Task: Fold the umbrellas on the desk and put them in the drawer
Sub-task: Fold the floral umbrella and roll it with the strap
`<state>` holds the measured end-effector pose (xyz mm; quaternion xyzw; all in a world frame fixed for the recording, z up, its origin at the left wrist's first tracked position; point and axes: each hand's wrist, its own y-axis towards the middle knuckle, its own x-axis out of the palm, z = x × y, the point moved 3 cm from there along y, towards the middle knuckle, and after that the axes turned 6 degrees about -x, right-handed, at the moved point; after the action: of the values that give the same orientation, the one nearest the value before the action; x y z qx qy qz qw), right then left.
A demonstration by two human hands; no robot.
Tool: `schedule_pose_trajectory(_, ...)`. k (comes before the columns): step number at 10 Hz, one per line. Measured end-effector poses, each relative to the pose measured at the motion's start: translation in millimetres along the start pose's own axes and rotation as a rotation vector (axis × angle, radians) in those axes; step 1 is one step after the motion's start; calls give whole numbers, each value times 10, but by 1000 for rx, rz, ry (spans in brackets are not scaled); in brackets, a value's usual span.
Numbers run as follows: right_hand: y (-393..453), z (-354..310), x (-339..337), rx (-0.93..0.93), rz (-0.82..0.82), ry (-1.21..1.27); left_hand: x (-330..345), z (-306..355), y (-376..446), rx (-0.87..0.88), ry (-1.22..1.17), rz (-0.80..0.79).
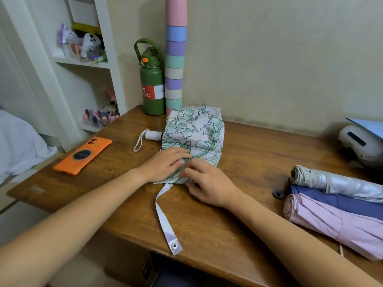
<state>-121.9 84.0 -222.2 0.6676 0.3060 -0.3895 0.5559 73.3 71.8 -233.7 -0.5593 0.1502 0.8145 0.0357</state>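
Head view: a white fabric umbrella w/ green leaf print (193, 137) lies collapsed, canopy loose, mid-way across a brown wooden desk (238, 204). Left hand (165, 164) lies flat on the canopy's near edge, fingers straight, pressing cloth down. Right hand (207, 183) is just beside it, fingers curled, pinching a fold of the same cloth. The umbrella's white handle w/ wrist loop (148, 136) pokes out left; its closing strap w/ metal snap (166, 220) trails toward the desk's near edge. Right of the printed umbrella, well apart: silver (339, 183), blue (331, 198) & pink (335, 222) folded umbrellas side by side. Left of it: orange phone (83, 155). Behind it: green bottle (151, 83).
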Motion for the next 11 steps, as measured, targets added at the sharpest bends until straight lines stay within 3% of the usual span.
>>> schedule_pose_trajectory(3, 336, -505, 168, -166, -151, 205, -88, 32, -42, -15, -59, -47)
schedule_pose_trajectory(4, 376, -601, 103, -121, -218, 325, -158, 105, -109, -31, -65, -69)
schedule_pose_trajectory(5, 356, -697, -48, 55, -352, 594, -205, 276, -126, -33, -37, -64)
schedule_pose_trajectory(6, 386, -639, -185, 181, -196, 658, -299, 458, -142, -67, -23, -62)
schedule_pose_trajectory(7, 403, -296, -162, 216, 84, 362, -244, 379, -66, -104, -133, 2)
schedule_pose_trajectory(8, 286, 132, 36, 405, 10, 115, -140, 152, 38, -245, -269, 192)
schedule_pose_trajectory(9, 110, 342, 226, 523, -211, -71, -2, 231, 103, -274, -145, 211)
schedule_pose_trajectory(10, 26, 404, 330, 581, -361, -26, 201, 234, 75, -282, 20, 20)
schedule_pose_trajectory(11, 95, 487, 202, 548, -313, 61, 261, 200, 59, -300, 121, -109)
